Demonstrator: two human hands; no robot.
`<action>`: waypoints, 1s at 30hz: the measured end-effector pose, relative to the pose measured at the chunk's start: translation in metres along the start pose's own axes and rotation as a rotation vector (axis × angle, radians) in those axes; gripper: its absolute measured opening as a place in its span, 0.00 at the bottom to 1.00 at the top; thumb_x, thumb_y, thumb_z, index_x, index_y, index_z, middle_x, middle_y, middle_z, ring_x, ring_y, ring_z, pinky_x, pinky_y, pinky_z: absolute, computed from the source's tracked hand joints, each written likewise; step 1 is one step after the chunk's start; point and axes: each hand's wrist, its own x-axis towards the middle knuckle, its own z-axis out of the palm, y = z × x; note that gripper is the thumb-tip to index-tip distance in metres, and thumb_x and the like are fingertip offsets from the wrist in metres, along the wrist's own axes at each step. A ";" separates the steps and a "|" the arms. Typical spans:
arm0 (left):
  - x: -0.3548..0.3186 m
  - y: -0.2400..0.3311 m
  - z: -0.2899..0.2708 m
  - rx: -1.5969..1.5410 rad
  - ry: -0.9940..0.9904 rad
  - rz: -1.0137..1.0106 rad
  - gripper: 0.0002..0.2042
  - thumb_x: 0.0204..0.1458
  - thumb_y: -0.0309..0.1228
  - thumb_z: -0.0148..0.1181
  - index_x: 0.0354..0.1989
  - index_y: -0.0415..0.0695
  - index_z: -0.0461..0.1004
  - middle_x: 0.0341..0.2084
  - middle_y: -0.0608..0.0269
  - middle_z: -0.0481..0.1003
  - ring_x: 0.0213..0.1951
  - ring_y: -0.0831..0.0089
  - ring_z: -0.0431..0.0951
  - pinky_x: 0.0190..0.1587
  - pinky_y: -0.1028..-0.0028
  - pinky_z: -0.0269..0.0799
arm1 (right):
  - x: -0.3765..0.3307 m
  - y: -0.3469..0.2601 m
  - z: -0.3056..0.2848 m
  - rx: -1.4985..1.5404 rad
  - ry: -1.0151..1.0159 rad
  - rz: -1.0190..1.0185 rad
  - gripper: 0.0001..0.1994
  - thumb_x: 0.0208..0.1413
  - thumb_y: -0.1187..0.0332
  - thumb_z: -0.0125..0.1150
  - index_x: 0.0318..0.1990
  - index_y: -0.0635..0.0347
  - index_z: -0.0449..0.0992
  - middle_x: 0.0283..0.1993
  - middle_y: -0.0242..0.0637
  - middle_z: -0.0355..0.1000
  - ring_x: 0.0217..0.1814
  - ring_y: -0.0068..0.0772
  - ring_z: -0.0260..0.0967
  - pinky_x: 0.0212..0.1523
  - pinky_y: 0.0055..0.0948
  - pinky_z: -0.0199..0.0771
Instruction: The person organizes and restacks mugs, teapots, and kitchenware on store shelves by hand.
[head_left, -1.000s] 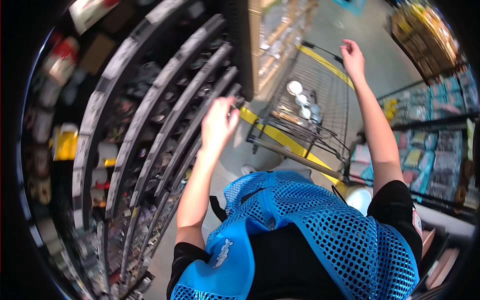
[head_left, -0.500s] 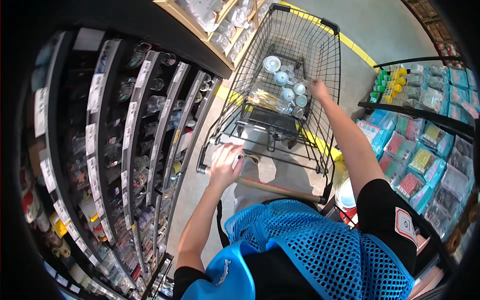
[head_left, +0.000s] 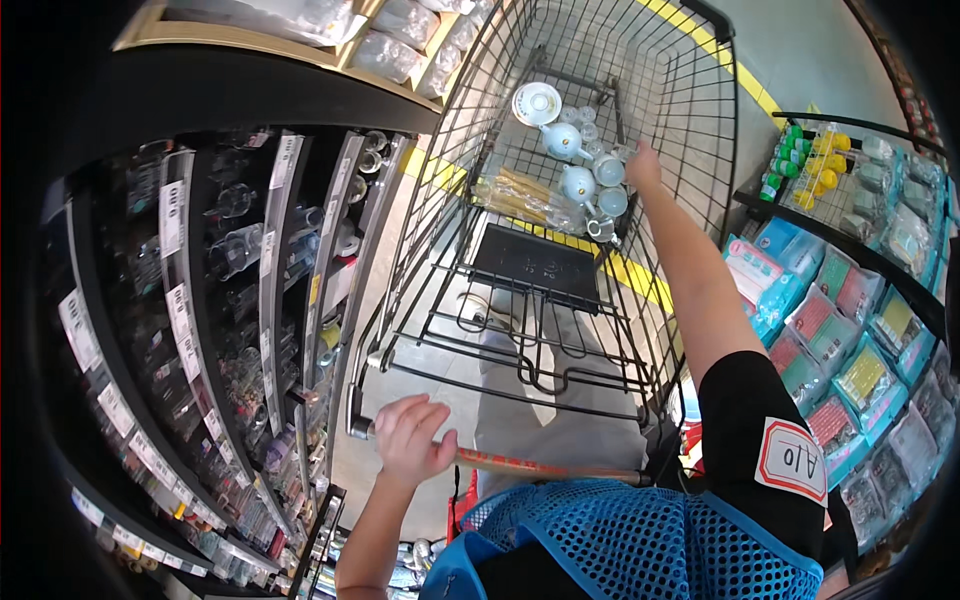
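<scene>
My left hand (head_left: 410, 440) gripped the cart handle (head_left: 545, 467), fingers wrapped around the bar. My right hand (head_left: 642, 165) reached deep into the cart (head_left: 560, 290), touching the pale blue tea set (head_left: 580, 165) already lying there; I could not tell how its fingers stood. Shelves (head_left: 250, 300) of glassware stood alongside.
</scene>
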 end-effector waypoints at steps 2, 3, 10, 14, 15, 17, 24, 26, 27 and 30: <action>0.003 -0.003 0.002 -0.004 -0.016 0.015 0.12 0.40 0.33 0.63 0.36 0.48 0.78 0.35 0.69 0.76 0.42 0.65 0.76 0.46 0.66 0.67 | 0.024 0.015 0.005 -0.014 0.000 -0.048 0.19 0.49 0.74 0.53 0.51 0.63 0.74 0.45 0.56 0.75 0.51 0.58 0.71 0.54 0.46 0.71; 0.005 -0.002 0.002 -0.002 -0.024 0.033 0.11 0.40 0.34 0.63 0.34 0.49 0.78 0.34 0.69 0.76 0.41 0.66 0.76 0.45 0.67 0.67 | 0.033 0.023 0.007 -0.020 0.004 -0.102 0.18 0.49 0.74 0.54 0.50 0.64 0.75 0.45 0.57 0.75 0.51 0.57 0.72 0.53 0.46 0.71; 0.020 -0.007 -0.001 -0.043 -0.067 0.101 0.10 0.48 0.35 0.60 0.36 0.44 0.75 0.29 0.65 0.76 0.36 0.60 0.77 0.39 0.65 0.68 | 0.045 0.016 0.013 -0.155 -0.123 -0.116 0.15 0.53 0.73 0.51 0.48 0.64 0.75 0.45 0.57 0.75 0.51 0.55 0.72 0.52 0.47 0.72; 0.029 -0.005 -0.001 -0.057 -0.048 0.126 0.09 0.48 0.34 0.60 0.35 0.44 0.75 0.28 0.65 0.76 0.36 0.60 0.77 0.38 0.65 0.68 | 0.036 0.000 -0.001 -0.110 -0.013 -0.032 0.12 0.54 0.73 0.50 0.46 0.64 0.72 0.43 0.57 0.74 0.49 0.58 0.72 0.50 0.49 0.71; 0.032 -0.005 0.000 -0.064 -0.045 0.127 0.09 0.48 0.33 0.60 0.35 0.44 0.75 0.28 0.65 0.76 0.35 0.60 0.77 0.39 0.65 0.68 | 0.037 0.002 -0.006 -0.106 0.004 0.022 0.13 0.52 0.74 0.51 0.47 0.64 0.71 0.43 0.57 0.75 0.50 0.57 0.72 0.50 0.48 0.71; 0.036 -0.003 0.001 -0.077 -0.039 0.132 0.09 0.48 0.33 0.60 0.35 0.44 0.75 0.29 0.64 0.76 0.35 0.59 0.77 0.39 0.65 0.68 | 0.027 0.013 -0.008 -0.138 0.046 -0.032 0.12 0.53 0.74 0.51 0.45 0.64 0.71 0.42 0.57 0.75 0.48 0.58 0.72 0.48 0.49 0.71; 0.043 0.002 0.003 -0.065 -0.040 0.111 0.07 0.46 0.31 0.60 0.33 0.44 0.76 0.28 0.65 0.76 0.34 0.59 0.77 0.38 0.65 0.69 | 0.008 0.025 0.002 -0.180 -0.085 -0.042 0.12 0.53 0.72 0.53 0.45 0.62 0.74 0.41 0.56 0.76 0.46 0.57 0.74 0.47 0.50 0.72; 0.044 0.003 0.003 -0.061 -0.044 0.104 0.07 0.45 0.31 0.60 0.33 0.44 0.77 0.28 0.65 0.76 0.34 0.59 0.77 0.38 0.65 0.70 | 0.013 0.030 0.006 -0.168 -0.077 -0.060 0.13 0.53 0.72 0.53 0.46 0.61 0.75 0.41 0.55 0.76 0.47 0.56 0.74 0.48 0.49 0.73; 0.042 0.003 0.003 -0.061 -0.051 0.099 0.07 0.45 0.31 0.60 0.33 0.44 0.77 0.28 0.64 0.76 0.34 0.59 0.77 0.38 0.65 0.70 | 0.013 0.029 0.008 -0.148 -0.063 -0.039 0.13 0.52 0.72 0.54 0.45 0.60 0.76 0.41 0.54 0.76 0.47 0.55 0.74 0.48 0.48 0.73; 0.041 0.004 0.004 -0.061 -0.062 0.091 0.07 0.45 0.30 0.60 0.32 0.44 0.76 0.28 0.64 0.76 0.34 0.59 0.77 0.38 0.64 0.70 | 0.016 0.029 0.014 -0.133 -0.057 -0.030 0.13 0.51 0.72 0.55 0.44 0.58 0.77 0.41 0.52 0.77 0.47 0.54 0.74 0.48 0.46 0.73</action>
